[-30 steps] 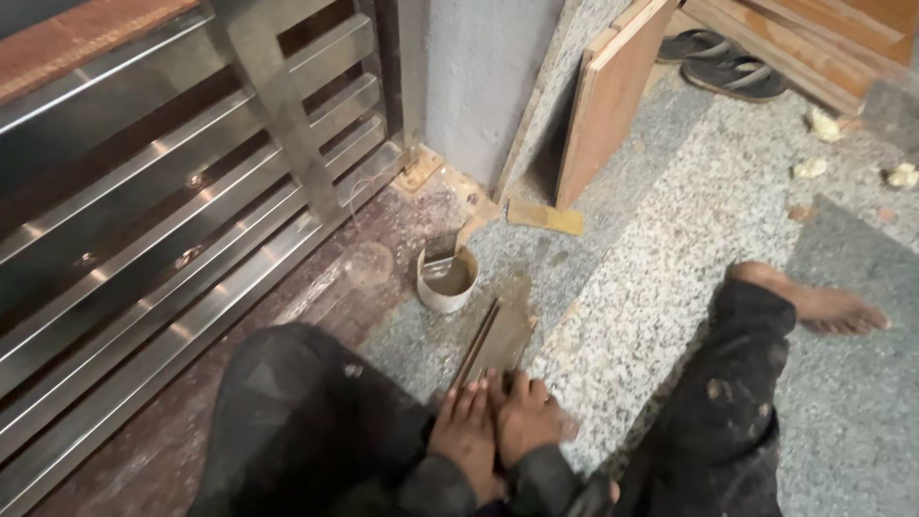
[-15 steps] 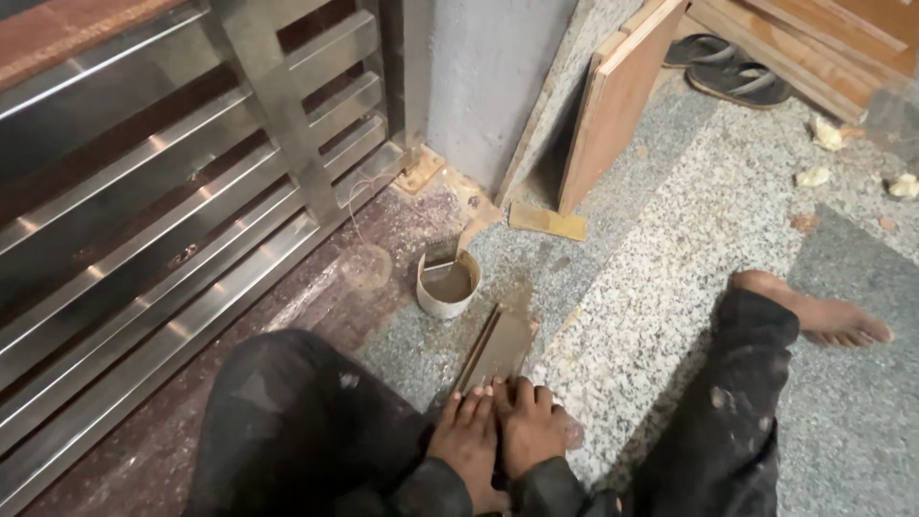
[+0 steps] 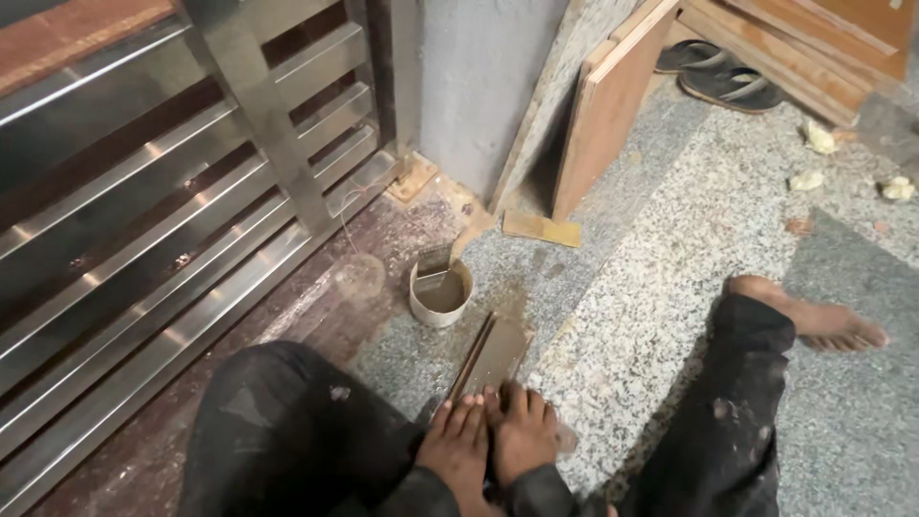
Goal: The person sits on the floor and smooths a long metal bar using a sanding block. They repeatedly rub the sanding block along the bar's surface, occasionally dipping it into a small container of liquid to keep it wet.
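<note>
On the granite floor [image 3: 651,287], left to right: steel railing [image 3: 144,239] along the floor's left edge; small cup of muddy water [image 3: 440,292] near mid-floor; flat wet stone slab [image 3: 493,352] just right of it, long axis running away from the hands toward the cup. Left hand [image 3: 459,450] and right hand [image 3: 522,436] lie side by side, palms down, fingers flat and together, pressed on the slab's near end, neither one nearer, nothing pinched. Farther right: plywood boards [image 3: 608,105] leaning at the wall, a bare foot [image 3: 814,316].
</note>
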